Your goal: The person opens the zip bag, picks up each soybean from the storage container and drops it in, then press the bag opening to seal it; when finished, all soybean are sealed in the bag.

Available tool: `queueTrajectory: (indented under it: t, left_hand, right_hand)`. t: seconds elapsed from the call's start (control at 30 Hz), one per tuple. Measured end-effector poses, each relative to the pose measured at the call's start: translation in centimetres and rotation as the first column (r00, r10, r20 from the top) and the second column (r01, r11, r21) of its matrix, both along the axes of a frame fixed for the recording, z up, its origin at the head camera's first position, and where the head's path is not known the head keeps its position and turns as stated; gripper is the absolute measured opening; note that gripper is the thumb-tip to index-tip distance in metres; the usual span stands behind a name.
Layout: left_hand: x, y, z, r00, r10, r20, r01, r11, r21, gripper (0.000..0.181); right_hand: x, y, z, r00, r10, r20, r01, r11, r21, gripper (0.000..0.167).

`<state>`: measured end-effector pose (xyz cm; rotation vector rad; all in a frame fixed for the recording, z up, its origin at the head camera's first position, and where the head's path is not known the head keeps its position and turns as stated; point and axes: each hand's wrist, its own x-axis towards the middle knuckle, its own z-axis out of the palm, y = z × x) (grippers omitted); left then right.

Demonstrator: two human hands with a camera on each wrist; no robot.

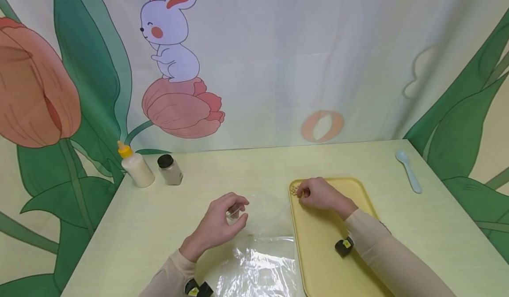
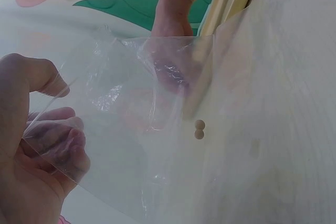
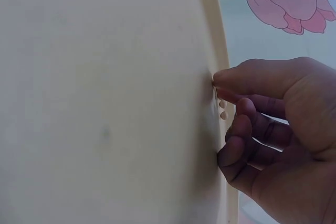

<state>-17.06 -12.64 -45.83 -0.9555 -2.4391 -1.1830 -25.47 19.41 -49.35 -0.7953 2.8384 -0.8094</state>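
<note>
We are finding the small beads (image 1: 294, 190) gathering in the far left corner of the yellow tray (image 1: 326, 248), while two more beads (image 2: 199, 129) are showing through the film of the clear plastic bag (image 1: 264, 261), touching each other. The right hand (image 1: 320, 195) is reaching into that tray corner, its thumb and index fingertips nearly meeting just beside the beads and its other fingers curling in toward the palm; we are not managing to tell whether a bead is sitting between the tips. The bag is lying on the table (image 1: 103, 248), just left of the tray, its near part catching bright glare. The left hand (image 1: 218, 224) is keeping to the bag's mouth: its thumb and fingers are standing apart in a loose curve, with film lying against them and a gap showing between.

Farther out, we are seeing a spoon (image 1: 408, 173) lying on the table beyond the tray's right side. At the far left, a pale bottle (image 1: 138, 171) with a yellow cap is standing beside a small jar (image 1: 171, 173) wearing a black lid. Behind everything, a printed curtain (image 1: 262, 67) is hanging, showing a white rabbit sitting on a pink tulip.
</note>
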Motion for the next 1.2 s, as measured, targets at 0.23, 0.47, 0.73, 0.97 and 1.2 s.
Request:
queueTrajectory:
  t: [0.23,0.47,0.73,0.97,1.2]
  left_hand:
    - [0.09,-0.11,-0.02,1.000,0.006,0.002,-0.006,1.000,-0.008,0.019]
    - [0.14,-0.25,-0.10,1.000,-0.002,-0.001,0.002,1.000,-0.005,0.019]
    - [0.16,-0.40,-0.30,1.000,-0.010,-0.016,0.010,1.000,-0.001,0.019]
    - [0.20,-0.25,-0.14,1.000,0.003,0.000,-0.003,1.000,-0.009,0.020]
    - [0.11,-0.08,-0.05,1.000,-0.001,-0.005,0.001,1.000,-0.001,0.020]
  right_hand:
    - [-0.14,-0.04,-0.25,1.000,0.010,-0.013,-0.009,1.000,0.029,0.005]
    - [0.06,-0.22,-0.30,1.000,0.000,-0.009,0.000,0.999,0.032,0.005]
    - [0.38,-0.24,-0.36,0.999,-0.018,-0.028,0.018,1.000,0.012,0.003]
    - [0.34,-0.20,-0.17,0.998,-0.035,-0.048,0.035,0.999,-0.012,0.005]
    - [0.52,-0.16,0.52,0.997,-0.053,-0.056,0.052,0.998,-0.032,0.004]
